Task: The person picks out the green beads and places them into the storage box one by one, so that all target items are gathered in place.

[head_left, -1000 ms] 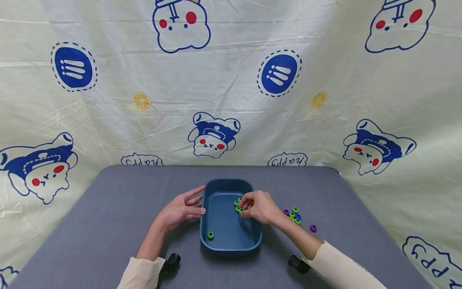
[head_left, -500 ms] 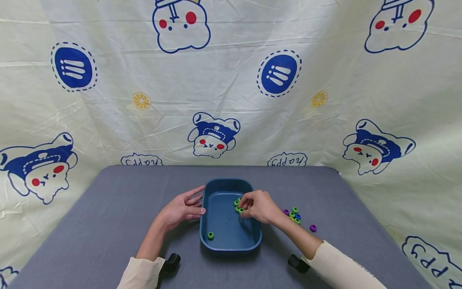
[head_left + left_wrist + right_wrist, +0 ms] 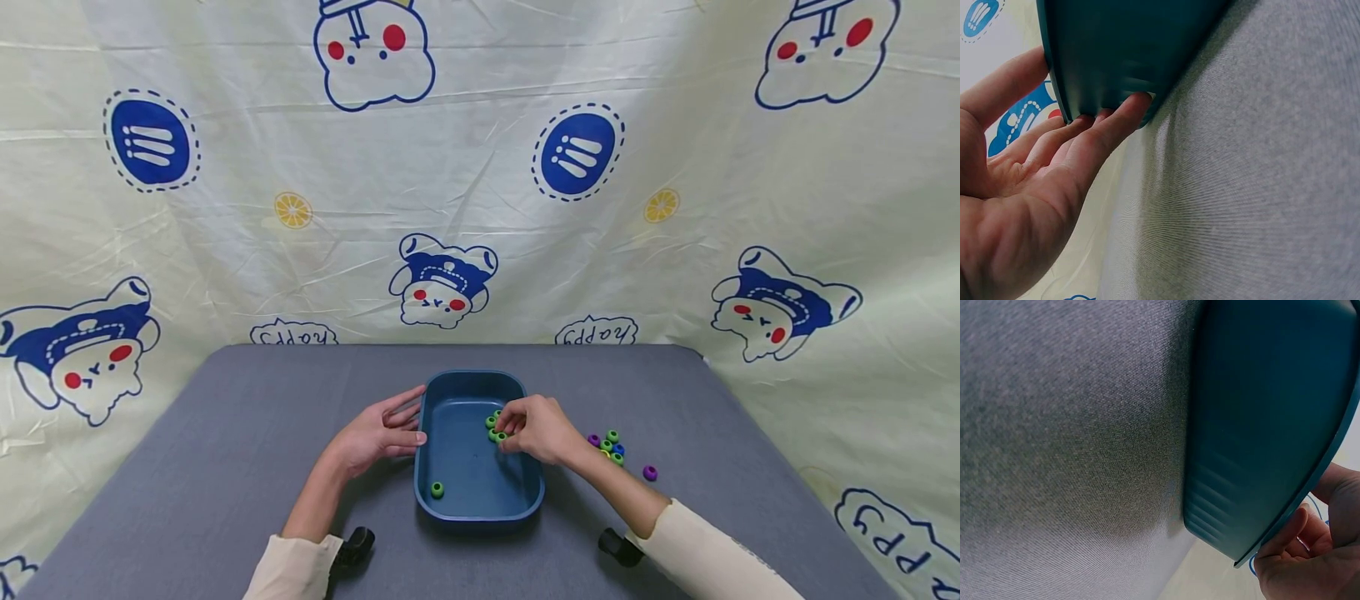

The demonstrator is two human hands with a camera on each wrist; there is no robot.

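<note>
A blue rectangular tray (image 3: 480, 492) stands on the table before me. My left hand (image 3: 378, 429) touches its left side; the thumb rests at the rim and the fairly straight fingers (image 3: 1110, 128) lie against the outer wall. My right hand (image 3: 542, 429) reaches over the right rim, curled thumb and forefinger pinching a green bead (image 3: 502, 437). Several other green beads (image 3: 491, 422) lie close by those fingertips, partly hidden. A lone green bead (image 3: 437, 490) sits in the tray's near left corner. In the right wrist view the tray wall hides the fingertips.
Right of the tray, behind my right forearm, lies a loose group of green, purple, blue and yellow beads (image 3: 607, 446). A purple bead (image 3: 650, 473) lies apart from them. Grey cloth covers the table (image 3: 285, 400); a printed curtain (image 3: 480, 167) hangs behind.
</note>
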